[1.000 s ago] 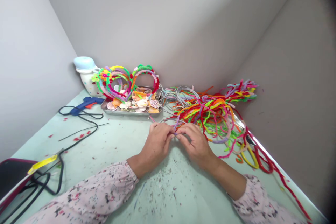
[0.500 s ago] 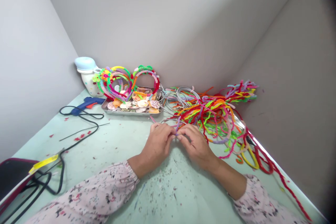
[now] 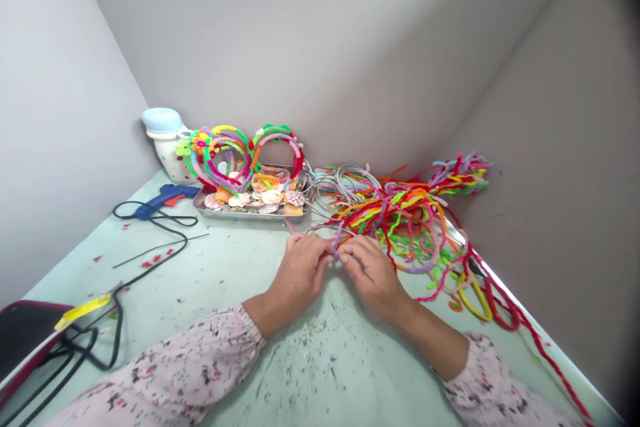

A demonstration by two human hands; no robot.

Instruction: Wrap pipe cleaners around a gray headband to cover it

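Observation:
My left hand (image 3: 300,273) and my right hand (image 3: 373,277) meet at the middle of the pale green table (image 3: 225,307), fingertips pinched together. Between them they grip a thin headband wrapped in lilac pipe cleaner (image 3: 337,237), which rises just beyond the fingers. Both hands are closed on it. A big heap of coloured pipe cleaners (image 3: 405,217) lies just beyond and right of my right hand.
A metal tray of seashells (image 3: 260,203) holds finished colourful headbands (image 3: 235,153) at the back. A white jar with blue lid (image 3: 167,140), a blue glue gun (image 3: 163,199) and its black cord (image 3: 150,253) are left. Grey bare headbands (image 3: 345,180) lie behind the heap. Walls close in on three sides.
Almost nothing differs: my fingers shift slightly on the lilac piece, and both hands stay in the same spot.

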